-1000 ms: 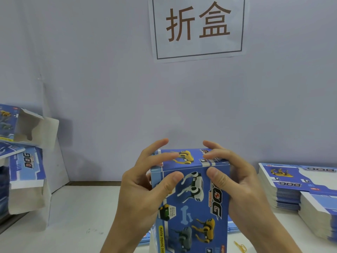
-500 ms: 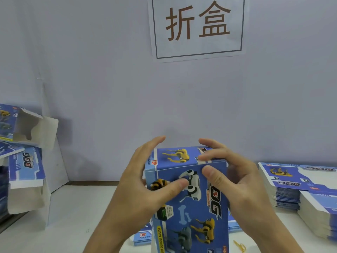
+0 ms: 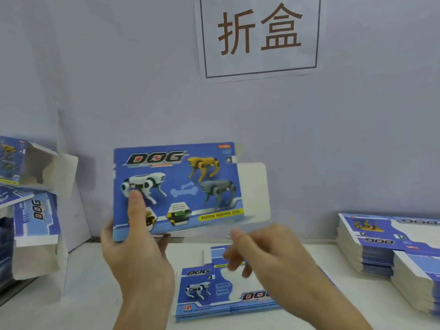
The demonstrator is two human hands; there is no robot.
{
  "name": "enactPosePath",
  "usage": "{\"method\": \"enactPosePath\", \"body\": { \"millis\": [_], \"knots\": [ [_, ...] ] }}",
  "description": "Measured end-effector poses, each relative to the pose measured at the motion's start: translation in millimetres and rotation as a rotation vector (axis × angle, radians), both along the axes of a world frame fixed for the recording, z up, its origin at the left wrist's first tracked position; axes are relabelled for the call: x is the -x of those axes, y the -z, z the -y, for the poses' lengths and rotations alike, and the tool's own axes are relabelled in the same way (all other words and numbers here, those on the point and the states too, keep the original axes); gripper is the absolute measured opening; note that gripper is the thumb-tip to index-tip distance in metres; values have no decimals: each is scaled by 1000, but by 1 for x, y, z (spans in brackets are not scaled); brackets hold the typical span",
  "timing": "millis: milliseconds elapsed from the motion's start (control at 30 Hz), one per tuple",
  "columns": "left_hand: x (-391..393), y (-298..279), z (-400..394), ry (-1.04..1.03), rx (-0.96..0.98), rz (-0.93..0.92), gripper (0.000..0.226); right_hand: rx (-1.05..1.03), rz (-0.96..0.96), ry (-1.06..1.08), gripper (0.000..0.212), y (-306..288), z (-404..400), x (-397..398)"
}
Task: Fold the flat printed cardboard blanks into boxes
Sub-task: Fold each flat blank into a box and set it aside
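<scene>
One box (image 3: 177, 186) — L hand (image 3: 135, 248), flap open

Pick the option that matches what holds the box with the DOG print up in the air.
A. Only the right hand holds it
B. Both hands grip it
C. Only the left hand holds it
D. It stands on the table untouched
C: the left hand holds the box by its lower left corner, thumb on the front face, while the right hand, blurred, is below it and apart from it.
</scene>
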State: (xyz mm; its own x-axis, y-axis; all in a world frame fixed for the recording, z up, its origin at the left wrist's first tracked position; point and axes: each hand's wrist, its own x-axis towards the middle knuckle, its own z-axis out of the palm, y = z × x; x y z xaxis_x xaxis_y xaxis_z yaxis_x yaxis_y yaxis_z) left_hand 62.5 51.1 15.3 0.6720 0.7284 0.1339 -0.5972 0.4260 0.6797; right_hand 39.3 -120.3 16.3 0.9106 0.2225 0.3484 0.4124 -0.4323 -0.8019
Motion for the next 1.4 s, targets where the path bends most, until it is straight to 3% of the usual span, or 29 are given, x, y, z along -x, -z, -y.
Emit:
{"method": "enactPosePath", "body": {
  "millis": [67, 167, 233, 333, 467, 567, 633, 733, 833, 933, 1033, 1167, 1300, 1400],
  "knots": [
    [0, 4, 9, 32, 44, -91, 56, 64, -222, -16, 86, 5, -3, -2],
    [0, 11, 30, 226, -75, -231, 77, -216, -395, 9, 118, 10, -5, -8],
    [2, 13, 43, 412, -187, -295, 73, -475, -395, 36, 106, 9, -3, -11],
    [5, 20, 55, 685, -439, -357, 74, -760, -222, 115, 89, 11, 14, -21],
    [5, 25, 51, 828, -728, -385, 83, -775, -91, 243, 94, 15, 34, -26],
    [-1, 27, 38, 652, -756, -403, 115, -650, -107, 239, 91, 18, 46, -28],
    [-3, 26, 28, 513, -744, -362, 120, -533, -120, 172, 81, 20, 50, -28],
    [-5, 28, 22, 502, -637, -211, 103, -278, -173, 24, 81, 25, 51, -28],
    [-8, 31, 21, 554, -547, -67, 58, -164, -285, -146, 85, 35, 43, -29],
    [-5, 29, 23, 503, -569, 7, 50, -257, -220, -125, 72, 40, 35, -33],
    [-4, 32, 27, 498, -614, 59, 49, -418, -83, -36, 73, 42, 28, -35],
    [-6, 40, 30, 462, -747, 90, 50, -421, 60, 10, 69, 46, 22, -35],
    [-9, 46, 32, 393, -789, 49, 40, -461, 61, -37, 55, 52, 23, -39],
    [-11, 50, 32, 322, -842, 5, 46, -499, -4, -104, 35, 54, 25, -39]
  ]
}}
